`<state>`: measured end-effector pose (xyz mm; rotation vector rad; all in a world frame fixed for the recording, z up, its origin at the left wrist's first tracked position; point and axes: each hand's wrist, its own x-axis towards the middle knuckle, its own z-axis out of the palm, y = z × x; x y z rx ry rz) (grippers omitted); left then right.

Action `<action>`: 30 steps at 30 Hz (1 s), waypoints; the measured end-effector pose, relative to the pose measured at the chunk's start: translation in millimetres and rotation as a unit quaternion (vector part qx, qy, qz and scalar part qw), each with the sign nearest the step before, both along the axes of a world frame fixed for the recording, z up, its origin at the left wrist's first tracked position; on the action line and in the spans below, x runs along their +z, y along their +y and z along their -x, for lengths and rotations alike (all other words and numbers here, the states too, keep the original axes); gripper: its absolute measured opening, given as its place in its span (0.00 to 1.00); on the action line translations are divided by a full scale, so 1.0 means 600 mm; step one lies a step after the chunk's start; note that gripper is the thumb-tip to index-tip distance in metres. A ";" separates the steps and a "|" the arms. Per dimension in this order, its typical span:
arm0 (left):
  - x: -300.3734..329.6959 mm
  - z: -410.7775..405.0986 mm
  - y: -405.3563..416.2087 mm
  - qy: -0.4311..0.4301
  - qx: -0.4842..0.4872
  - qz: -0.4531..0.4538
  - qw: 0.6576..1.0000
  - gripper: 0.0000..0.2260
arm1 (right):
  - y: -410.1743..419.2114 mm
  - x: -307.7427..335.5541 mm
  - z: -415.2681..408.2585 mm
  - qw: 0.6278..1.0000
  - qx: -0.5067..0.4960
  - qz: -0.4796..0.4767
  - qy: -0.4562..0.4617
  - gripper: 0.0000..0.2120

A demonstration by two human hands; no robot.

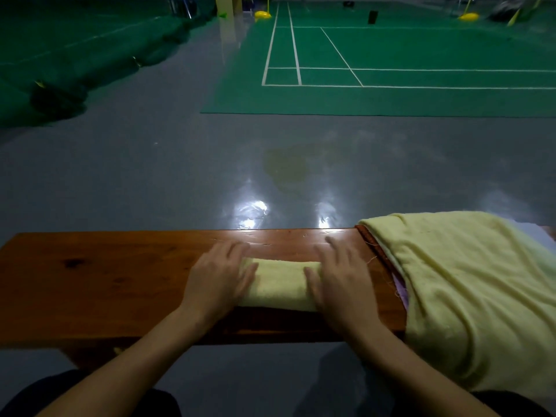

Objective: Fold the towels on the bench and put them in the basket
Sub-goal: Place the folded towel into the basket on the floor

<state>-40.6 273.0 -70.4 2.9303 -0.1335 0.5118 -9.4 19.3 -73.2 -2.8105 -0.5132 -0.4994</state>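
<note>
A small pale yellow folded towel (281, 284) lies in the middle of the wooden bench (99, 275). My left hand (218, 278) lies flat on its left end, fingers straight and pointing away from me. My right hand (338, 281) presses on its right end the same way. A large pale yellow towel (469, 284) is spread over the right end of the bench and hangs over the front edge. Under it show the edges of a brown cloth (371, 243) and a purple cloth (401, 291). No basket is in view.
The bench's left half is bare wood. Beyond it is a shiny grey floor (150, 164) with light reflections, then a green court mat (391, 55) with white lines. A rolled green net lies at the far left.
</note>
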 end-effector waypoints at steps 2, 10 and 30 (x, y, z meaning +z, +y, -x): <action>-0.017 0.005 -0.029 -0.016 -0.083 -0.040 0.996 0.22 | 0.037 -0.014 0.028 0.996 0.086 0.022 0.019 0.28; -0.077 0.007 -0.043 0.109 -0.104 -0.127 0.980 0.29 | 0.044 -0.061 0.029 0.981 0.129 0.080 0.120 0.32; -0.049 -0.010 0.019 0.202 -0.054 -0.084 0.974 0.44 | -0.003 -0.046 0.021 0.985 0.088 0.041 0.140 0.30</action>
